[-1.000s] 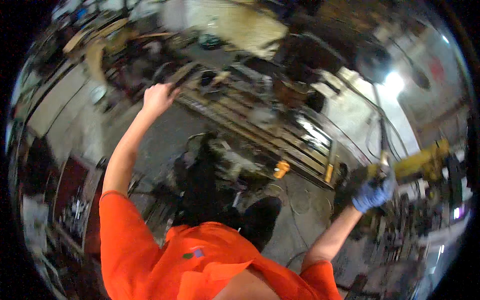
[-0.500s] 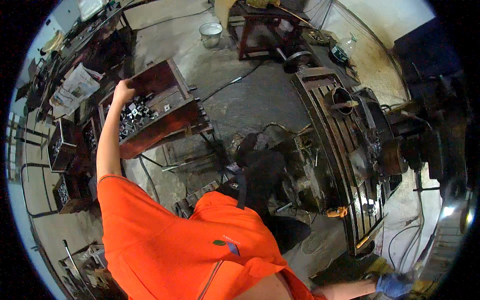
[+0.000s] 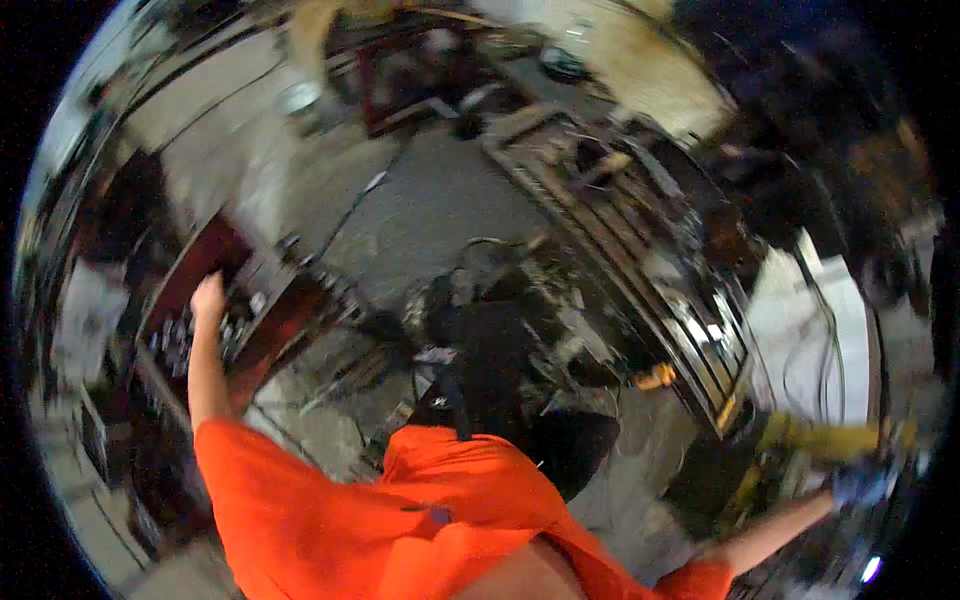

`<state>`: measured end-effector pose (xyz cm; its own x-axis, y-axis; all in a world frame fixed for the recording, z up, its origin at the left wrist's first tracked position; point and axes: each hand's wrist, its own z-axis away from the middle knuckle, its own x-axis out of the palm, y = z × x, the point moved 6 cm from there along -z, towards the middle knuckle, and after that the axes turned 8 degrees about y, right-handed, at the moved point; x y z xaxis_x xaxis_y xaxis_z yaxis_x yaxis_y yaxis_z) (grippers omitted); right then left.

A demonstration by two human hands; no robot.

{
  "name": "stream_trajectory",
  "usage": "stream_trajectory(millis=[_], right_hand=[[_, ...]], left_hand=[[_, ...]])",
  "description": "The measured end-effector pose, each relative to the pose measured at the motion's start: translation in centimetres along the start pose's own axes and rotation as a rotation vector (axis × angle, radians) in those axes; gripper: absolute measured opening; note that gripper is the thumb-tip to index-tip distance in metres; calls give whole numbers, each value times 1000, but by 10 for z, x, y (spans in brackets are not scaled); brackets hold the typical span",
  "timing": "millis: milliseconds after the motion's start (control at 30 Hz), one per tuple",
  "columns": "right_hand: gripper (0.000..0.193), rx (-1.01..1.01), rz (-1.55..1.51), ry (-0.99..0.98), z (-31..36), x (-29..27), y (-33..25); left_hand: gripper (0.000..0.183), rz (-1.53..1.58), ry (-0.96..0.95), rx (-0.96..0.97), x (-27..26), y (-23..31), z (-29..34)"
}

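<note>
My bare left hand [image 3: 208, 297] is at the left, above a dark red metal bin [image 3: 275, 330] that holds a heap of small metal pieces [image 3: 240, 318]. Blur smears its fingers, so neither their pose nor anything in them can be made out. Far to the right, my right hand [image 3: 862, 488] wears a blue glove and is beside a yellow machine part [image 3: 835, 440]. Its fingers are blurred too, and whether it grips anything does not show.
A long slotted machine bed [image 3: 610, 250] runs diagonally on the right, with an orange piece [image 3: 655, 377] at its near edge. A bucket [image 3: 300, 98] and a dark red stand [image 3: 385, 85] are at the back. A cable [image 3: 345, 220] crosses the floor.
The view has swung right, so the bin and machine bed sit further left, and everything is more blurred. My left hand stays over the bin; more of the yellow part by my right hand shows.
</note>
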<state>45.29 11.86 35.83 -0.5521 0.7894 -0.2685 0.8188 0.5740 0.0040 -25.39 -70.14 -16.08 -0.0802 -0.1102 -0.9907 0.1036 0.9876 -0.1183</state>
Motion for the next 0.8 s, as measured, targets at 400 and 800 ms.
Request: stream_trajectory(millis=[400,800], right_hand=[[19,-376,45,316,-31,-24,-86],[25,223,-749,400,45,-37,-70]], left_hand=[[32,-261,154,211,32,-21,-23],[39,1552,149,-484,-37,-35,-44]])
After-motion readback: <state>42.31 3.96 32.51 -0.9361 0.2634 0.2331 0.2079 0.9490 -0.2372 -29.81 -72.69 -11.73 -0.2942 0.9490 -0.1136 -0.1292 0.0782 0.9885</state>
